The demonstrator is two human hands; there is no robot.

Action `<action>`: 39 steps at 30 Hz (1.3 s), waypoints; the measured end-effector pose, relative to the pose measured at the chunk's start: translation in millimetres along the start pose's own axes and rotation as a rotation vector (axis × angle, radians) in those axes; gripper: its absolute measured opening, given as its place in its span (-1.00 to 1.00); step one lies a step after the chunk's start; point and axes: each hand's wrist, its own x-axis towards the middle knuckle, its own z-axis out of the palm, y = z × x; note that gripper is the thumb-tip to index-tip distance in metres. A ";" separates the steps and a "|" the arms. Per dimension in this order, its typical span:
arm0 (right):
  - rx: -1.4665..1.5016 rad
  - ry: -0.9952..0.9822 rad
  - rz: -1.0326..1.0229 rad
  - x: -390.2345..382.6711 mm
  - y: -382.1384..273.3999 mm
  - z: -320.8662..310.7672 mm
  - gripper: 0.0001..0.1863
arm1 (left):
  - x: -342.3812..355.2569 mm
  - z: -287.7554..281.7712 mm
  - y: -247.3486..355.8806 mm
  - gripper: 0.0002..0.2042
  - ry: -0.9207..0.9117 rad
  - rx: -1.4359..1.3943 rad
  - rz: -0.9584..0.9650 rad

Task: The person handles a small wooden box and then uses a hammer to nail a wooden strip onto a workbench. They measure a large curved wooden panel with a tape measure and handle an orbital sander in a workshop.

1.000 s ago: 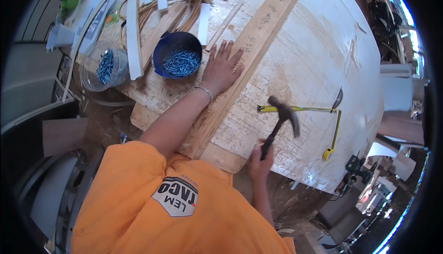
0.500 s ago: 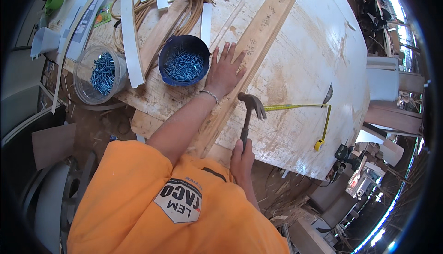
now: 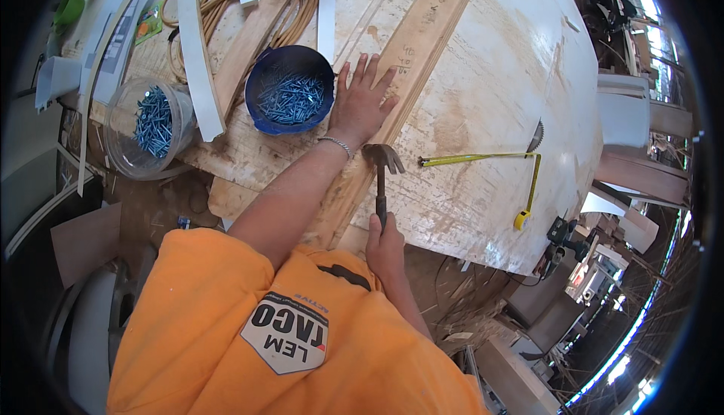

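My left hand [image 3: 360, 109] lies with its fingers spread on a long wooden plank [image 3: 422, 41], pressing near its left edge. In my right hand [image 3: 386, 247] is the handle of a claw hammer [image 3: 382, 181], gripped low down. The hammer's head is over the plank's near part, just below my left wrist; whether it touches the wood I cannot tell. Close by my left hand stands a dark blue bowl [image 3: 260, 117] full of blue screws [image 3: 292, 99]. Farther left, a clear plastic tub [image 3: 121, 147] holds more blue screws.
A yellow tape measure [image 3: 521, 220] lies pulled out and bent on the worktable [image 3: 467, 211], beside a circular saw blade [image 3: 536, 137]. A cordless drill [image 3: 567, 235] is at the table's right edge. Coiled tan hose [image 3: 302, 19] and white strips [image 3: 197, 53] lie far left.
The hammer has moved left and slightly down, from beside the plank to over it. My left hand remains spread on the plank. The whole view has shifted slightly.
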 end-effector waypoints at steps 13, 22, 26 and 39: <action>0.238 -0.021 0.035 17.5 19.7 -6.9 -0.63 | -3.3 -1.3 3.2 -0.43 0.010 -0.021 0.015; 0.189 0.369 -0.187 228.4 -49.7 -99.1 -0.54 | 3.7 -6.2 11.2 -0.41 0.026 0.053 -0.001; 0.239 0.289 -0.148 258.8 -95.0 -125.3 -0.49 | 4.8 -7.8 11.5 -0.40 0.006 0.071 -0.001; 0.237 0.258 -0.091 270.2 -137.1 -150.5 -0.42 | 4.3 -6.2 10.1 -0.40 -0.026 0.069 -0.015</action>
